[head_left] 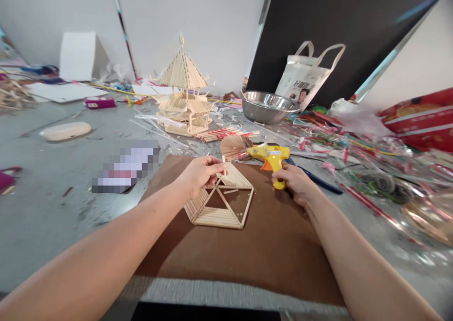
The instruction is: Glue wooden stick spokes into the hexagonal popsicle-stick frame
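Note:
My left hand (205, 172) pinches a short wooden stick (224, 164), held upright above a hexagonal frame of wooden sticks (217, 219). Some of the frame's triangular sections are filled with rows of sticks; others are bare between the spokes. A loose stick piece (231, 191) lies inside one section. My right hand (295, 181) is closed around the handle of a yellow hot glue gun (272, 153) with an orange trigger, its nozzle pointing left. Beneath the frame is a brown mat (226, 259).
A stick-built pavilion model (186, 87) stands behind the mat, near red-tipped sticks (226, 133). A metal bowl (269, 107) and a white bag (304, 80) are at the back right. Blue-handled pliers (322, 181) lie right. A pixelated flat object (127, 167) lies left.

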Demonstrator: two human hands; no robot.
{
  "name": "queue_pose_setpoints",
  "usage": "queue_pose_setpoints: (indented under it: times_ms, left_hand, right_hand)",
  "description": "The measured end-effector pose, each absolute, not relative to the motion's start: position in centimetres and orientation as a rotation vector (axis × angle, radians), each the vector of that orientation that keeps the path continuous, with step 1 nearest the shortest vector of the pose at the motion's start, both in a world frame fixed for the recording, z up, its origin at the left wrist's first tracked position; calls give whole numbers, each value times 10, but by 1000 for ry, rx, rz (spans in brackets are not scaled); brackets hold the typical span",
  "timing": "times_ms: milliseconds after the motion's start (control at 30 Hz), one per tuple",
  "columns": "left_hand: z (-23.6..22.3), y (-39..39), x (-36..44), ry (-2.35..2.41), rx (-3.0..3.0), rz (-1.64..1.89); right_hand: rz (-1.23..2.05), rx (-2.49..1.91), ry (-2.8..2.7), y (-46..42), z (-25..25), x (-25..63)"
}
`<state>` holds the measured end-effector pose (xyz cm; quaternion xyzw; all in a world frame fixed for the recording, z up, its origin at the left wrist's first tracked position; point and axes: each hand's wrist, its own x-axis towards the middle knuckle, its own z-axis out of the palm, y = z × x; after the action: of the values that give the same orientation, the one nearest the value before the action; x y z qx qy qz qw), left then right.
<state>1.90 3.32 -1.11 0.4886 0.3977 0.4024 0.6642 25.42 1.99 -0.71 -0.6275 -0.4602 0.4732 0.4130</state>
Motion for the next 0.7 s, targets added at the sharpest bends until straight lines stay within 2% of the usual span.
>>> queue_pose_setpoints:
  times_ms: [267, 700]
  left_hand:
    - [-11, 39, 17, 896, 856, 1019]
    - [-10, 40, 15, 872, 793, 1035]
  right_hand:
    - [1142, -1293, -1381, 0, -1, 232]
    - [1085, -1237, -1608, -11, -17, 219]
